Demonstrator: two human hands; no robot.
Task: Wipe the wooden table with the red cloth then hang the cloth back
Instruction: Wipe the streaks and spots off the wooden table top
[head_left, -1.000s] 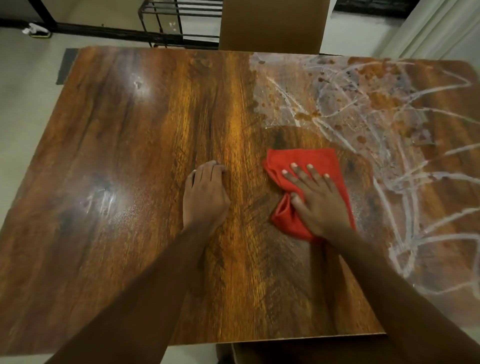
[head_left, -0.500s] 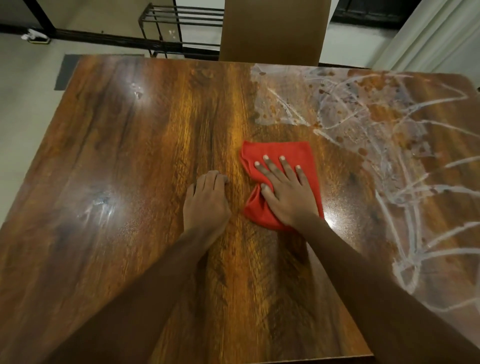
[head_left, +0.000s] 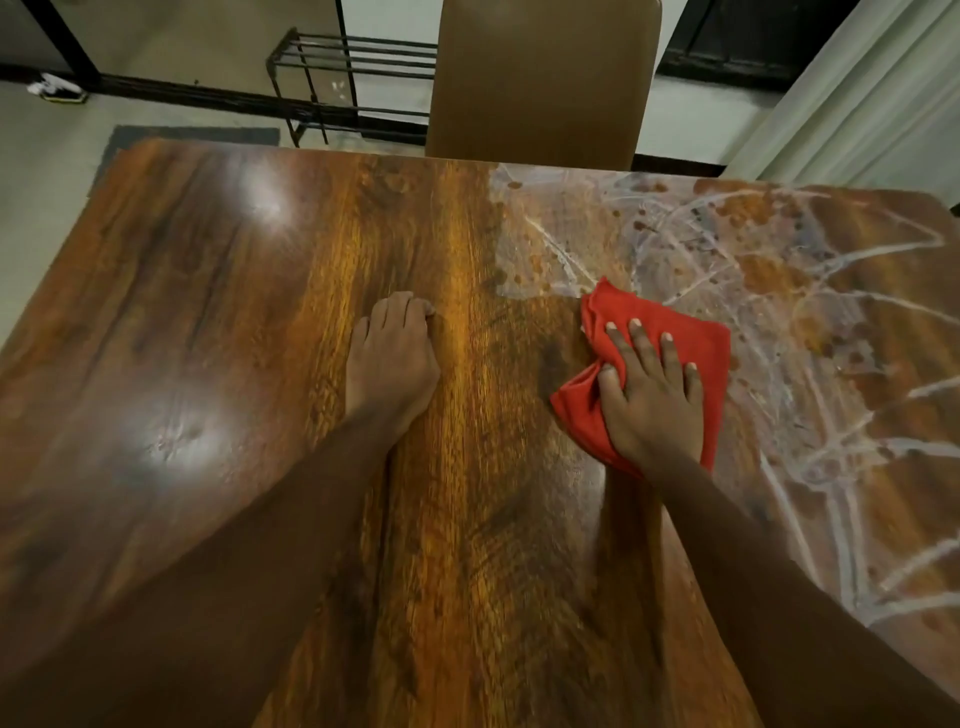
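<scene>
Though half wiped, wooden bench (head_left: 208, 364) streaked with white residue (head_left: 779, 312) across its right side. Red cloth (head_left: 670, 332) at the streaks' edge, pressed flat under the right hand (head_left: 649, 400), fingers spread. Left hand (head_left: 392, 353) braced on bare wood, fingers curled, empty. Risks smearing residue onto clean wood if dragged back leftward.

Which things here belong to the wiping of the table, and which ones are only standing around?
Part of the job: red cloth, wooden table, white smears on its right side, right hand pressing the cloth, left hand resting on the table.
Only around: brown chair, black metal rack, dark mat, pale curtain.
</scene>
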